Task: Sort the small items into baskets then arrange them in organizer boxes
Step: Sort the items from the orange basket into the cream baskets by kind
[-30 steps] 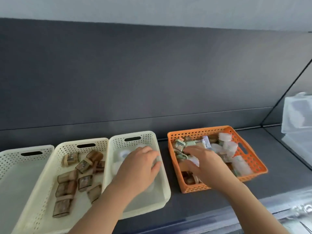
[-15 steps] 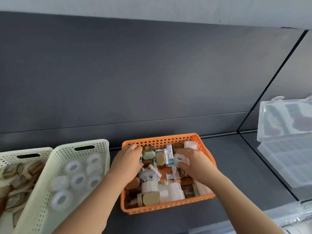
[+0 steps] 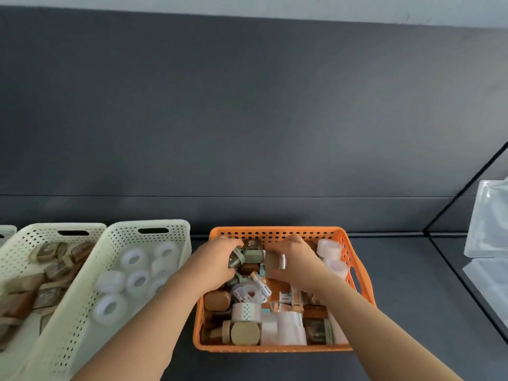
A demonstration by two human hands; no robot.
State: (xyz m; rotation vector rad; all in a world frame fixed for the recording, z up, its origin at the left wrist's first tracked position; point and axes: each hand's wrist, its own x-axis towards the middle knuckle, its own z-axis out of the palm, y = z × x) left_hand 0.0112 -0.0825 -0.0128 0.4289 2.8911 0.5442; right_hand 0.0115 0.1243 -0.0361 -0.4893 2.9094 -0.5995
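An orange basket [image 3: 276,232] full of mixed small items stands in the middle of the dark shelf. Both hands are inside its far half. My left hand [image 3: 215,262] curls its fingers round a small green patterned tape roll [image 3: 235,259]. My right hand [image 3: 295,264] grips a brown roll [image 3: 273,261] with a shiny band. To the left, a cream basket [image 3: 181,243] holds several white tape rings [image 3: 134,259]. Left of that, another cream basket [image 3: 24,237] holds several brown packets [image 3: 52,253].
Clear plastic organizer boxes [image 3: 488,229] stand at the right edge, beyond a black seam in the shelf. A dark grey wall rises right behind the baskets. The rim of a third cream basket [image 3: 7,231] shows at the far left.
My view swung right, so the baskets slid left. My left hand left the tape-ring basket and entered the orange one. Both hands then reached toward its far side and closed on rolls.
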